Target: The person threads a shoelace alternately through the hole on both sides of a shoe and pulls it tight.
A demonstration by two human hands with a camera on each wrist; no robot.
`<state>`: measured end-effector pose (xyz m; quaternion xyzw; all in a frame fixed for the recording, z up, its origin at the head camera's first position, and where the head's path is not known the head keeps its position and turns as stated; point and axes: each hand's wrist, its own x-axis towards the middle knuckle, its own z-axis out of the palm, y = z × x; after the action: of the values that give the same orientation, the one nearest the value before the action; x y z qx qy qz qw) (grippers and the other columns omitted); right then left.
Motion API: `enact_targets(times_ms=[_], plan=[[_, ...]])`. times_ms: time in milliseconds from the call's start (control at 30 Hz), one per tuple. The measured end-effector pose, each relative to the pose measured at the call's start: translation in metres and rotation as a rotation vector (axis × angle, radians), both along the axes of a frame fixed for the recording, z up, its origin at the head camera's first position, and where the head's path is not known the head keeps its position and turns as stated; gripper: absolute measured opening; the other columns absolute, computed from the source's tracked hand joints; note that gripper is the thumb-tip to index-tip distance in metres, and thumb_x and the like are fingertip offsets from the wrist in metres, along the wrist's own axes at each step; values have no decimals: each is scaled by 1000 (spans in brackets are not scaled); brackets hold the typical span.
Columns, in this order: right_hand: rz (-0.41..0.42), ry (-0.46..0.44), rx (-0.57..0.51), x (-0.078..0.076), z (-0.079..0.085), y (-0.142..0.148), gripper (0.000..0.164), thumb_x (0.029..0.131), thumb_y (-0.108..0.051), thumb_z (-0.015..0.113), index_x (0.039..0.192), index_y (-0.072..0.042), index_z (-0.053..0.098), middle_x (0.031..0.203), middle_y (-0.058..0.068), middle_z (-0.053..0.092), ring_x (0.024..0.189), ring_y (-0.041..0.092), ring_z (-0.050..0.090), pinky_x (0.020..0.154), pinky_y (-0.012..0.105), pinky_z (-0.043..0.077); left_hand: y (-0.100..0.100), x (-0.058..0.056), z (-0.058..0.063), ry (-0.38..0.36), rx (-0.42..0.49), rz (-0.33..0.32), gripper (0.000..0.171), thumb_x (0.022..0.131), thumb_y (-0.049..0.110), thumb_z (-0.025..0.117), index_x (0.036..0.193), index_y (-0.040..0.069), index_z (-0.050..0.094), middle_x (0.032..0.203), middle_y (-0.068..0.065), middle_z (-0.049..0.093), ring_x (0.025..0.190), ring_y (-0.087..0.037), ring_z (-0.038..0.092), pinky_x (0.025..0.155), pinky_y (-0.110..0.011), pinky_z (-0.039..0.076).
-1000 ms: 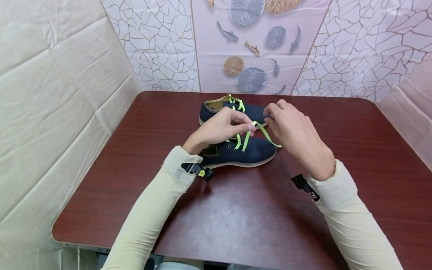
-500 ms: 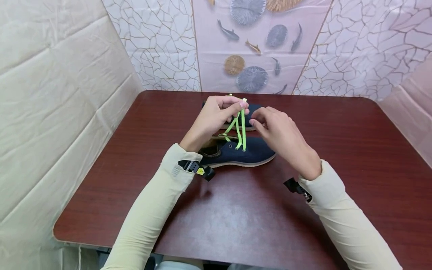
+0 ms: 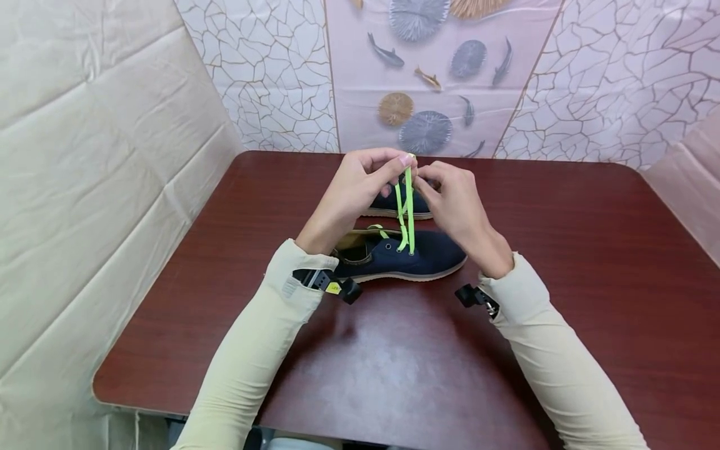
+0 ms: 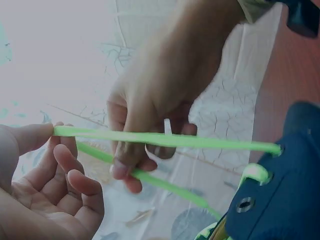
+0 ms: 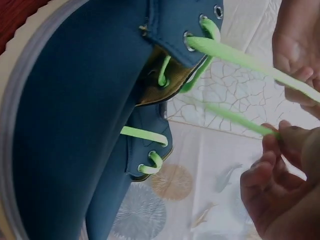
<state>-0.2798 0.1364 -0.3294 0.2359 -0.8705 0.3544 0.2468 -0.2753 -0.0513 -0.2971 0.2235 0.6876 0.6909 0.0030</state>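
Observation:
A navy blue shoe [image 3: 435, 253] with a pale sole lies sideways on the table. Its neon green shoelace [image 3: 410, 212] is pulled up taut from the eyelets. My left hand [image 3: 360, 184] pinches one strand high above the shoe, thumb against forefinger. Close beside it, my right hand [image 3: 458, 200] pinches another strand; the right wrist view shows this lace [image 5: 240, 120] between thumb and fingertips. Behind the hands lies a second navy shoe [image 3: 385, 205], partly hidden, with green lace [image 5: 145, 134] through its eyelets.
Both shoes are on a dark red-brown wooden table [image 3: 197, 281] with rounded corners. A patterned wall covering [image 3: 281, 75] rises behind its back edge, and a pale cloth [image 3: 84, 206] hangs along the left side.
My left hand has lifted the lace up and away from the near shoe. My right hand, which was apart on the right, has come in beside it and now pinches a strand.

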Motion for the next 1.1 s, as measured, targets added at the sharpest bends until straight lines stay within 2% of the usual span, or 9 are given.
enact_targets(times_ms=[133, 233, 433, 600, 700, 800, 900, 1000, 1100], plan=[[56, -27, 11, -4, -11, 1, 10, 101, -3, 70, 102, 0, 79, 90, 13, 69, 74, 23, 55, 71, 33, 42, 1, 1, 2, -27, 59, -28, 21, 105, 16, 67, 112, -2, 77, 91, -6, 73, 78, -17, 54, 67, -24, 45], [99, -67, 22, -7, -21, 1, 11, 101, -5, 70, 105, 0, 80, 96, 12, 74, 74, 22, 57, 71, 33, 44, 0, 2, 1, -35, 93, -18, 21, 104, 15, 68, 112, -1, 77, 94, -7, 75, 77, -15, 54, 67, -23, 45], [173, -226, -15, -10, -35, 3, 13, 105, -13, 68, 102, -5, 78, 74, 6, 69, 54, 20, 60, 56, 23, 48, -2, 0, -2, -3, 84, 23, 22, 104, 16, 68, 117, 0, 78, 102, -9, 78, 79, -18, 58, 67, -24, 46], [218, -291, -16, -14, -43, 4, 18, 105, -20, 68, 95, -6, 74, 67, 5, 65, 55, 21, 62, 57, 24, 49, -5, -5, -5, 32, 45, 32, 24, 105, 14, 68, 125, 3, 76, 109, -10, 78, 85, -27, 60, 67, -25, 46], [222, -281, -15, -18, -49, 5, 17, 104, -18, 69, 96, -6, 77, 72, 4, 65, 60, 19, 60, 60, 24, 46, -9, -11, -11, 63, -96, 43, 28, 106, 15, 67, 132, 8, 74, 116, -10, 77, 91, -29, 65, 71, -27, 49], [218, -289, -3, -21, -51, 4, 18, 104, -18, 69, 100, -4, 79, 74, 7, 63, 62, 18, 56, 61, 24, 42, -15, -22, -19, 116, -346, 49, 31, 107, 16, 65, 137, 11, 72, 126, -5, 75, 101, -19, 71, 83, -28, 53], [225, -331, 1, -22, -52, 3, 19, 107, -15, 65, 106, -3, 79, 80, 9, 68, 61, 17, 57, 61, 23, 43, -23, -31, -26, 164, -567, 32, 27, 107, 15, 64, 131, 10, 75, 124, -5, 76, 108, -13, 69, 93, -27, 50], [211, -368, 10, -22, -53, 3, 20, 108, -13, 61, 107, -4, 78, 80, 9, 68, 63, 15, 57, 62, 22, 43, -29, -36, -31, 167, -698, -58, 20, 106, 14, 65, 118, 9, 80, 111, -5, 78, 98, -11, 65, 89, -28, 49], [195, -388, 11, -22, -54, 4, 17, 108, -12, 61, 104, -6, 76, 78, 7, 66, 65, 15, 57, 63, 23, 44, -30, -38, -33, 175, -791, -187, 17, 105, 15, 66, 110, 8, 81, 101, -4, 78, 89, -11, 61, 85, -27, 48]])
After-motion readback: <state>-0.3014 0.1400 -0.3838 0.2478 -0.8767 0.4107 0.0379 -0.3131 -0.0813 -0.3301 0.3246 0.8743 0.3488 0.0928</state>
